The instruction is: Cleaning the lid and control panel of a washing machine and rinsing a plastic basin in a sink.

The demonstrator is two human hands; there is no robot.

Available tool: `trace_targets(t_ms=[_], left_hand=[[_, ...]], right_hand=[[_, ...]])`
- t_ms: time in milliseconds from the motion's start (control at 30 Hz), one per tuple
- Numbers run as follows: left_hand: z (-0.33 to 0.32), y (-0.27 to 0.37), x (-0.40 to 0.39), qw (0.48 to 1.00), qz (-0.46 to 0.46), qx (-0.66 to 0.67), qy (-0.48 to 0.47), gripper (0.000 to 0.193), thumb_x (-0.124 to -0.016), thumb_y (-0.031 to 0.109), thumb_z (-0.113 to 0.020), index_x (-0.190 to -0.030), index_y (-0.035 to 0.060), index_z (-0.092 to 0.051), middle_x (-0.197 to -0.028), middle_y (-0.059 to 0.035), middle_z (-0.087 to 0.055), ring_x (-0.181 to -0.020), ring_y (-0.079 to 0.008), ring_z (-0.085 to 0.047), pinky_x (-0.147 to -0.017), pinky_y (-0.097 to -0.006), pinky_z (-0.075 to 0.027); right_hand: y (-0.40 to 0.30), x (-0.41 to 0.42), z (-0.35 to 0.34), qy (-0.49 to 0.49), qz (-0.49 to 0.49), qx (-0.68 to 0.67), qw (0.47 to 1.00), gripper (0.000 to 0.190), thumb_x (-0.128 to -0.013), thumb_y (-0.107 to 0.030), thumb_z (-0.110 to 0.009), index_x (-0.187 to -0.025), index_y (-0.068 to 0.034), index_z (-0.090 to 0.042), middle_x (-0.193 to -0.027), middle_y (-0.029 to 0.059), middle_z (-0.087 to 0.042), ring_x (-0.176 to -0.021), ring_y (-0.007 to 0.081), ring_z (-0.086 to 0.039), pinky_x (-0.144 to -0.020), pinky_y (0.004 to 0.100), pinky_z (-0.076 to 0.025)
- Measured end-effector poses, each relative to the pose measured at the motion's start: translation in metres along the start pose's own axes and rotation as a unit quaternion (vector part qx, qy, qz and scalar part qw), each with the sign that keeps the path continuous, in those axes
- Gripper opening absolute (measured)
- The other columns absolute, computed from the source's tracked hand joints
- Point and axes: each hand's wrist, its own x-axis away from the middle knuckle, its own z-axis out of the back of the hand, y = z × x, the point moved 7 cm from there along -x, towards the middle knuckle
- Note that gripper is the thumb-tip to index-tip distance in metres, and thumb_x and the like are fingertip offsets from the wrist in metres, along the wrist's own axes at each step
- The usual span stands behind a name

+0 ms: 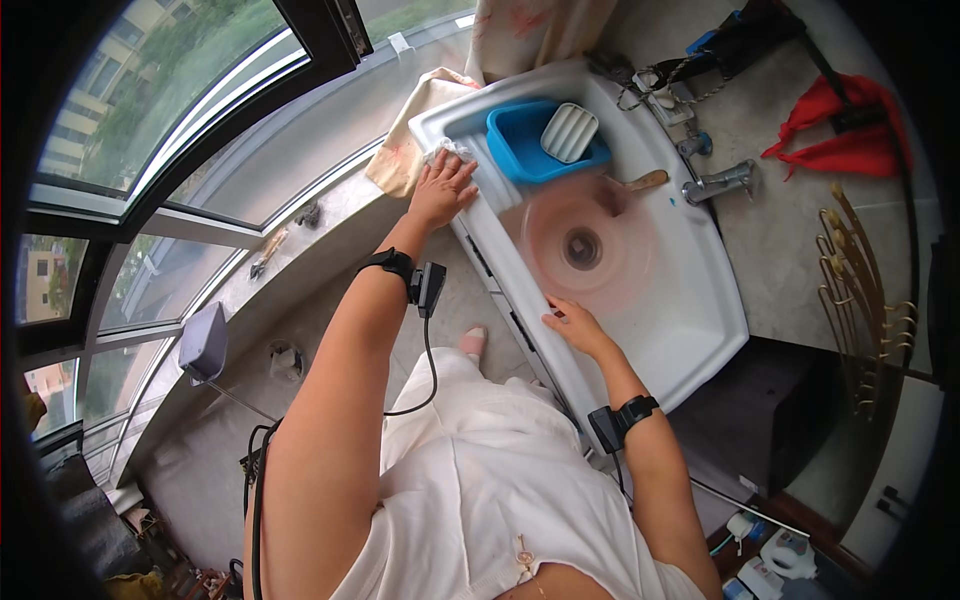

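Observation:
My left hand lies over the left front corner of a white sink. Its fingers press on a crumpled white cloth or tissue. Along the front rim, my right hand hangs at the inner edge, thumb and fingers slightly parted; whether something small is between them is hidden. Pinkish water covers the bowl around the round drain. A wooden handle slants into the bowl, its other end blurred. At the back left of the sink sits a blue plastic basin holding a white ribbed soap dish.
A chrome faucet juts from the wall side. Gold hangers and a red cloth hang on the right. A patterned cream cloth drapes over the sill beside the sink. An open window is at left; a grey-purple container stands on the sill.

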Motion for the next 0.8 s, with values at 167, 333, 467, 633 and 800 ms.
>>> trace_targets(t_ms=[167,333,467,633,800], left_hand=[[-0.007,0.015,0.003,0.998,0.03,-0.033,0.045,0.057,-0.091,0.048,-0.047,-0.142,0.0216,-0.038,-0.149,-0.009,-0.031,-0.143,-0.0308,-0.012,-0.113,-0.0499,-0.015],[-0.025,0.064,0.06,0.997,-0.08,0.001,0.001,0.058,-0.092,0.047,-0.047,-0.143,0.0214,-0.035,-0.148,-0.0099,-0.031,-0.143,-0.0312,-0.012,-0.113,-0.0494,-0.014],[-0.023,0.058,0.06,0.993,-0.11,0.047,-0.011,0.056,-0.093,0.043,-0.047,-0.143,0.0236,-0.034,-0.147,-0.0102,-0.033,-0.142,-0.0312,-0.012,-0.113,-0.0487,-0.016],[-0.009,-0.013,-0.002,0.993,0.002,0.041,0.108,0.054,-0.093,0.041,-0.049,-0.141,0.019,-0.038,-0.148,-0.0167,-0.029,-0.141,-0.0383,-0.01,-0.114,-0.0443,-0.012],[0.001,-0.053,-0.04,0.982,0.117,0.049,0.138,0.083,-0.08,0.05,-0.064,-0.145,0.0121,-0.029,-0.15,-0.0293,-0.012,-0.142,-0.0417,-0.001,-0.114,-0.0425,-0.009]], right_hand=[[0.004,0.0,-0.001,0.008,-0.007,-0.007,1.0,0.055,-0.087,-0.031,-0.062,-0.134,-0.005,-0.047,-0.124,0.018,-0.054,-0.103,0.0265,-0.058,-0.091,0.0336,-0.045],[0.009,0.001,-0.001,0.021,0.003,-0.024,0.999,0.055,-0.086,-0.031,-0.063,-0.134,-0.007,-0.048,-0.123,0.0162,-0.054,-0.102,0.0257,-0.058,-0.091,0.0331,-0.045],[0.01,0.001,-0.001,0.018,0.002,-0.032,0.999,0.056,-0.085,-0.031,-0.064,-0.134,-0.008,-0.048,-0.123,0.0156,-0.055,-0.099,0.0251,-0.059,-0.089,0.0331,-0.046],[0.007,-0.006,-0.001,-0.033,-0.022,-0.062,0.997,0.058,-0.083,-0.031,-0.066,-0.132,-0.007,-0.05,-0.119,0.014,-0.057,-0.095,0.0231,-0.059,-0.086,0.0328,-0.047],[0.003,-0.001,0.0,-0.012,-0.016,-0.078,0.997,0.057,-0.083,-0.031,-0.066,-0.133,-0.007,-0.05,-0.12,0.0147,-0.056,-0.096,0.023,-0.058,-0.087,0.0324,-0.046]])
